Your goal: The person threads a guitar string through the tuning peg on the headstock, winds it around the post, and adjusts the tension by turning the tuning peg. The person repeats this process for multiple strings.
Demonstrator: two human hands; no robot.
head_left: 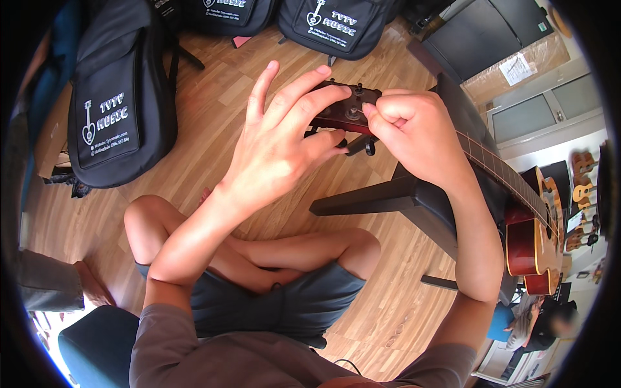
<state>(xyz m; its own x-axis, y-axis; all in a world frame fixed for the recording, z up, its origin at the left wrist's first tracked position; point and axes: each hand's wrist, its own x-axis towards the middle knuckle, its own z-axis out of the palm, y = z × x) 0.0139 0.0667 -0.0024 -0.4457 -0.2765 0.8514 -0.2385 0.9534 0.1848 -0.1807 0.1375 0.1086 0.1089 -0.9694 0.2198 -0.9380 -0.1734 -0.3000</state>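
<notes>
There is a single view, taken from the person's head and looking steeply down and forward over their own lap; the forearms enter from the lower edge and meet near the upper middle, where the left hand [284, 139] and right hand [414, 132] sit close to the lens at the guitar headstock [343, 107]; the wooden floor [213, 97] lies farther below, beyond the crossed legs; the fisheye bends straight lines toward a dark round rim, so the guitar body [533, 239] curves away at the right edge and the black gig bags [119, 97] arc along the top and left; no second view shares the scene.
</notes>
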